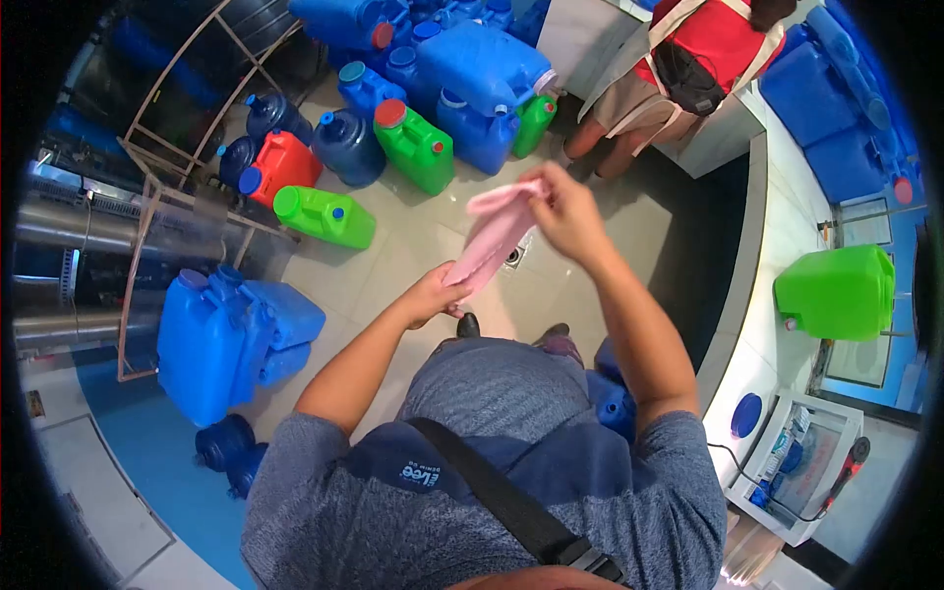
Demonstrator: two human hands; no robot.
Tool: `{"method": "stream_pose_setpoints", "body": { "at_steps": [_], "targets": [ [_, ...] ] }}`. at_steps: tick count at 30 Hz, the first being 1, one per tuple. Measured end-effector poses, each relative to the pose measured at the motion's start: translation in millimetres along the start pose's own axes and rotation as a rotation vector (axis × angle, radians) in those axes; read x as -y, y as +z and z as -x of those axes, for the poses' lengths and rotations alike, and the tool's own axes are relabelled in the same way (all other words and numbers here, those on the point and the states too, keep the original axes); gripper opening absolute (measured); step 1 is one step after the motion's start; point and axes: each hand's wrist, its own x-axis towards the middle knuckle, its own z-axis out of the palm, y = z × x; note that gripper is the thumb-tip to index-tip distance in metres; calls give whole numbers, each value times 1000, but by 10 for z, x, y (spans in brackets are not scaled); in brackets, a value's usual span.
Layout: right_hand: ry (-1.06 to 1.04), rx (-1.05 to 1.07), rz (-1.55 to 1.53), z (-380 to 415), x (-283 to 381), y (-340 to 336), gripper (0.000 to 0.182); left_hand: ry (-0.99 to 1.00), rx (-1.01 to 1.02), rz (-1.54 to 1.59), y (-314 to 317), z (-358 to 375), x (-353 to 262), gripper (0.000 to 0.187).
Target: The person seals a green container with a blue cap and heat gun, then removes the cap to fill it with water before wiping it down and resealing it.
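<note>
A pink cloth (492,239) is stretched between my two hands in front of my body, above the tiled floor. My left hand (434,296) grips its lower end, thumb on top. Higher up and to the right, my right hand (568,214) pinches the upper end, where part of the cloth folds over to the left. Below the cloth lies a floor drain (514,258). Beyond it stand a green container with a red cap (413,147) and a light green container (326,216).
Blue jugs (472,69) crowd the back, with a red container (282,167) nearby. More blue containers (202,339) stand at left. A person in red (703,49) is at the back right. A counter (762,324) at right holds a green container (836,292) and a white box (811,462).
</note>
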Motion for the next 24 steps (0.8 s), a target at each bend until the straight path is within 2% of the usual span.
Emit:
{"method": "stream_pose_setpoints", "body": {
  "at_steps": [2, 4, 5, 6, 8, 9, 10, 11, 12, 14, 15, 16, 17, 18, 19, 20, 21, 22, 23, 24],
  "targets": [
    [14, -27, 102, -45, -188, -65, 23, -74, 63, 56, -2, -79, -16, 39],
    [19, -59, 204, -6, -251, -59, 24, -223, 386, 615, -52, -290, 102, 40],
    [-71, 67, 125, 130, -186, 1, 25, -224, 380, 623, 91, -248, -154, 40],
    [-153, 196, 42, 274, -132, 47, 26, -243, 271, 615, 371, -92, -609, 40],
    [-407, 598, 121, 444, 77, -38, 30, -283, 146, 636, 529, -92, -764, 39],
    [-399, 541, 105, 503, 56, -60, 41, -194, 142, 490, 450, -185, -701, 41],
    [-412, 550, 97, 448, 53, -116, 41, -95, 135, 334, 357, -288, -724, 43],
    [-450, 303, 157, 401, 90, -193, 49, -84, 98, -35, 371, -273, -860, 47],
    [-483, 49, 214, 332, 118, -269, 58, -87, 83, -32, 414, -199, -983, 47],
    [-578, 71, 320, 138, 70, -368, 64, 97, 171, -712, 607, 63, -1542, 58],
    [-586, 261, 312, 50, 32, -397, 65, 638, 181, -990, 473, -77, -1362, 62],
    [-599, 455, 304, -24, 16, -416, 66, 635, 156, -999, 480, -37, -1481, 62],
    [-412, 530, 260, -89, 80, -451, 59, 688, 73, -953, 513, 33, -1691, 58],
    [-463, 544, 247, -133, 111, -442, 59, 739, -22, -907, 530, 120, -1856, 54],
    [-376, 373, 137, -168, 143, -405, 54, 466, -189, -610, 523, 203, -1942, 47],
    [-284, 213, 16, -221, 185, -324, 49, 531, -376, -580, 488, 198, -1956, 41],
    [-270, 158, -93, -274, 170, -171, 44, 665, -546, -567, 420, 38, -1796, 40],
    [-247, 104, -202, -309, 145, 25, 40, 760, -598, -422, 341, -181, -1553, 37],
    [-153, 73, -244, -310, 170, 192, 40, 816, -782, -471, 406, -277, -1379, 31],
    [-74, 32, -331, -292, 136, 424, 48, 732, -626, 77, 442, -481, -1132, 26]
  ]
}}
